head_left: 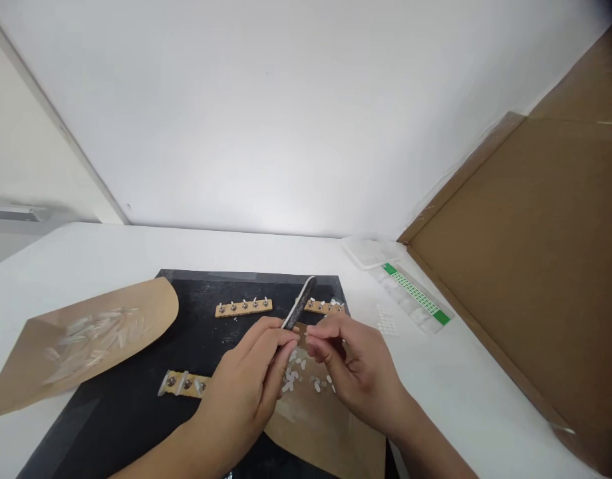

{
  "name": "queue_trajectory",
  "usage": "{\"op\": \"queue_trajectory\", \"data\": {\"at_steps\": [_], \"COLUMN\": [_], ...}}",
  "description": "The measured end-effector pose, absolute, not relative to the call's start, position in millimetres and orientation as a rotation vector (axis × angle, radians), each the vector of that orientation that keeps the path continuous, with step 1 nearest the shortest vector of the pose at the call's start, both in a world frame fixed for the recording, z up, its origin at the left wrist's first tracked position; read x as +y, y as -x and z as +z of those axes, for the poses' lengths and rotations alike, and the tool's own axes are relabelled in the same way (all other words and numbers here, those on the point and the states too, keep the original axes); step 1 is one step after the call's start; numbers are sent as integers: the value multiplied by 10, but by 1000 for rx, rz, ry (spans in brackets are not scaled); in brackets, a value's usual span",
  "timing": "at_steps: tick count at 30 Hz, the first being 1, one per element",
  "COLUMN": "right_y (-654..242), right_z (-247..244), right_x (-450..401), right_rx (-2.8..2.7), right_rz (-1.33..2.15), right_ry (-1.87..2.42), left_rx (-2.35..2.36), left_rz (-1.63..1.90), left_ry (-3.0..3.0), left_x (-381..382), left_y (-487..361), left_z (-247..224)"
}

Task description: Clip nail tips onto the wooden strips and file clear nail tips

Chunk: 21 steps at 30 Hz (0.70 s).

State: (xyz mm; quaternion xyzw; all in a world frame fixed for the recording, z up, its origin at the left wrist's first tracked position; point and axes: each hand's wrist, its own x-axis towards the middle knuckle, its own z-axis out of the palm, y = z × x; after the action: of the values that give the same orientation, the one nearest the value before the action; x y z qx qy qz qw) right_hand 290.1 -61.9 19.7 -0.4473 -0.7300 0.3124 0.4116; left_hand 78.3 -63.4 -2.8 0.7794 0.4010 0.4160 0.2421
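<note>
My left hand [251, 379] is closed round a nail file [300, 303], black with a pale edge, which points up and away from me. My right hand [358, 362] is pinched close beside the left fingertips. Whatever small piece lies between its thumb and finger is too small to make out. Below both hands, small white false nail tips [290, 380] are scattered on a sheet of brown paper [320, 429]. Partly behind my left hand is a tan strip with metal studs [183, 384], with clear nail tips lying across it.
A black mat [136, 399] covers much of the white table. Another studded strip [243, 307] and a further one [326, 307] lie toward its back. Long clear nail tips [99, 339] rest on brown paper at left. A clear compartment box [410, 296] and cardboard [525, 266] stand right.
</note>
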Motion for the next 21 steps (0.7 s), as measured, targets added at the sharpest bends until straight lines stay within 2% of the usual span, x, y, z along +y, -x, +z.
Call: {"op": "queue_trajectory", "data": {"at_steps": [5, 12, 21], "right_y": [-2872, -2781, -2785], "right_z": [144, 96, 125], "right_x": [-593, -538, -536], "right_rx": [-1998, -2173, -2242], "right_rz": [534, 141, 282], "right_ry": [1109, 1182, 1098], "left_rx": [1158, 1134, 1078], "left_rz": [1055, 1074, 1099], "left_ry": [-1957, -1960, -1886], "left_x": [-699, -677, -693], "left_y": [-798, -794, -787], "left_z": [-101, 24, 101]}}
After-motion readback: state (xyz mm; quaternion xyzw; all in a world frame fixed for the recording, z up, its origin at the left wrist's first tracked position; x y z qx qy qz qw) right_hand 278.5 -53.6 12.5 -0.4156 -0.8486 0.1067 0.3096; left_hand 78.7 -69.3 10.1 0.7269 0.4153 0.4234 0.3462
